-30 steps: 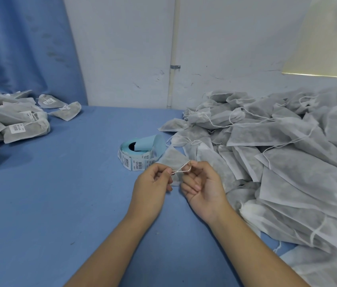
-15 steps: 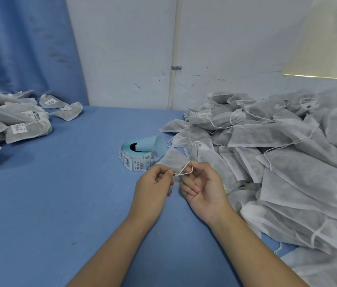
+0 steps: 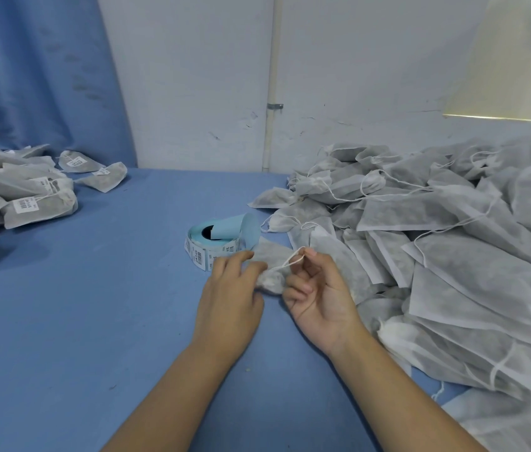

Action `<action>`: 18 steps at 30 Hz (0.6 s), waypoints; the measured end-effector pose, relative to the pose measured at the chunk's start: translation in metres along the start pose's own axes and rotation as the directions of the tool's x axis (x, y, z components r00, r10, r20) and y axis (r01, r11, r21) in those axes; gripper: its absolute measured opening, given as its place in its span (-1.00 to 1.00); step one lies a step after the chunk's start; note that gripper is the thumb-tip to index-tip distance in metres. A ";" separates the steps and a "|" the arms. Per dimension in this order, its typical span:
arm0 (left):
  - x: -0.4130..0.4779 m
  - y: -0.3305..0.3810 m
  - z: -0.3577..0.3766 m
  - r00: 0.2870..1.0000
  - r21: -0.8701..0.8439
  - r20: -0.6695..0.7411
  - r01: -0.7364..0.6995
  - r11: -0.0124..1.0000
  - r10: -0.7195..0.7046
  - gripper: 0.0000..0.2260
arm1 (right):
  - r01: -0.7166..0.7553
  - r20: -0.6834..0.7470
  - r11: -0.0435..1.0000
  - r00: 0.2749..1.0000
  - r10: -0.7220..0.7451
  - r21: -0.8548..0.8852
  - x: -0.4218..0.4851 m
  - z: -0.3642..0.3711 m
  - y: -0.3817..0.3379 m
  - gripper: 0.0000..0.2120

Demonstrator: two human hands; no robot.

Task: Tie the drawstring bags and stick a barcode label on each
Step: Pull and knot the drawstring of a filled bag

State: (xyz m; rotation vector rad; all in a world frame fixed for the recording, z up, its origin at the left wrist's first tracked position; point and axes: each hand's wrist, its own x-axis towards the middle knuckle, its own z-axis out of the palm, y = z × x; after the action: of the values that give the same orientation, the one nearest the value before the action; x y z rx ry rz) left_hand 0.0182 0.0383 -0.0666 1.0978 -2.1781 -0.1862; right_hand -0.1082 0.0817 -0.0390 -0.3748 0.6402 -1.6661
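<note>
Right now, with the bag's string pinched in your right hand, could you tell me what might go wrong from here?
The drawstring is held only at the right hand's fingertips, so it may slip before the knot tightens. The left hand holds the bag just at its gathered neck; a hard pull could drag it free. Loose strings in the untied pile beside it might snag.

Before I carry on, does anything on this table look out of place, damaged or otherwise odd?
Nothing looks damaged or spilled. The only untidy thing is the label roll in the middle of the blue table: a loose tail of bare blue backing paper curls up from it.
</note>
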 end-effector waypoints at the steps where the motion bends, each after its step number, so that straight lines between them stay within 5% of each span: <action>1: 0.000 0.000 0.000 0.998 -0.022 -0.054 0.013 1.000 -0.014 -0.74 | -0.003 0.007 1.000 1.000 0.002 0.021 -0.001 0.000 -0.001 -0.95; 5: 0.003 0.003 -0.006 0.965 -0.251 -0.224 0.075 0.965 -0.134 -0.97 | -0.024 0.076 0.997 0.997 0.018 0.080 -0.003 0.000 -0.002 -0.91; 9: 0.006 0.017 -0.015 0.874 -0.660 -0.303 0.095 0.745 -0.380 -0.89 | -0.007 0.027 1.000 1.000 0.007 -0.028 -0.005 0.002 0.001 -0.95; 14: 0.014 0.020 -0.022 0.760 -0.862 -0.233 0.128 0.491 -0.607 -0.85 | 0.124 -0.063 0.938 0.986 -0.152 -0.324 -0.002 0.005 0.012 -0.86; 18: 0.017 0.015 -0.022 0.735 -0.909 -0.140 0.171 0.380 -0.664 -0.85 | 0.145 -0.068 0.913 0.981 -0.184 -0.381 -0.003 0.006 0.017 -0.83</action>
State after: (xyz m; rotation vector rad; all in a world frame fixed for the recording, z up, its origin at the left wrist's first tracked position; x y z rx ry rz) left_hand 0.0156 0.0387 -0.0349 0.9150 -0.9719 -1.0168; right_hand -0.0906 0.0813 -0.0447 -0.6355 1.0352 -1.7290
